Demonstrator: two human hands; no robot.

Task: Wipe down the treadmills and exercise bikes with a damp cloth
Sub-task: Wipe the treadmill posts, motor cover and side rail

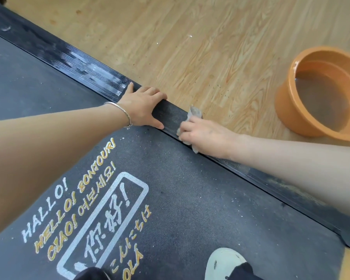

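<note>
The treadmill's black side rail (170, 114) runs diagonally from upper left to lower right beside the dark running belt (180, 199). My left hand (143, 107), with a silver bangle on the wrist, lies flat on the rail with fingers curled over its outer edge. Just to its right, my right hand (204, 136) presses a crumpled grey cloth (195, 113) onto the rail; most of the cloth is hidden under the hand. The rail looks dusty near the hands and streaked wet farther up.
An orange basin (291, 87) of murky water stands on the wooden floor (190, 47) to the right of the rail. The belt carries printed greetings (93, 209). A white shoe (224, 261) rests on the belt at the bottom edge.
</note>
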